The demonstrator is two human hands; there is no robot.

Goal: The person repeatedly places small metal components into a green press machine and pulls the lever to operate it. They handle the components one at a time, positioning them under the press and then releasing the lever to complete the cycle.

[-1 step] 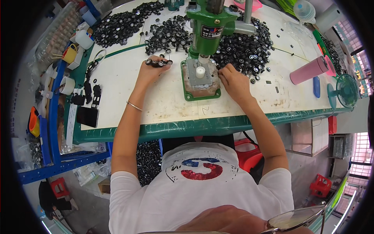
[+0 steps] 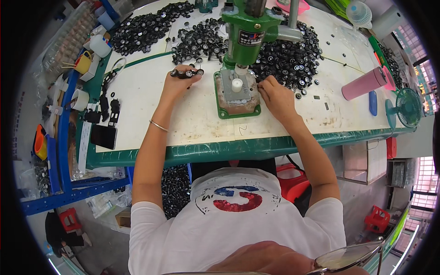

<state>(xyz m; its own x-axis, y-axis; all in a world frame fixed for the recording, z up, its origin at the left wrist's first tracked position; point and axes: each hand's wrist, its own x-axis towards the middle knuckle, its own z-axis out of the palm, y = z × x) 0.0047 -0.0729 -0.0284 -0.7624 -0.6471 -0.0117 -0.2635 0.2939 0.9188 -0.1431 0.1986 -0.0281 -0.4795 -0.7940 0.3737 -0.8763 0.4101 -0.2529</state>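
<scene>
Step in hand: judged from the hands, a wheel-and-axle piece is being readied beside the press [image 2: 247, 32] while the other hand tends its base.
Left hand [image 2: 176, 85]: fingers closed on a small axle [image 2: 187, 72] with black wheels at both ends, held just above the table [image 2: 137, 105], left of the press.
Right hand [image 2: 275, 96]: resting at the right edge of the green base [image 2: 236, 94], fingertips curled toward the wheel pile; whether they pinch anything I cannot tell.
Fixture: a white peg [image 2: 236, 85] stands upright on the base, directly under the ram.
Next move calls for: probably seating a part squarely on the peg and getting the fingers off the base before the ram comes down.
Wheels [image 2: 284, 57]: loose black heaps spread behind and to both sides of the press, in no bin.
Containers: a pink tumbler [image 2: 364, 84] lies on its side at far right, contents hidden; a yellow cup [image 2: 83, 62] and white tub [image 2: 100, 45] stand at the left edge, contents unclear.
Fan [image 2: 405, 107]: small, green, at the table's right edge.
</scene>
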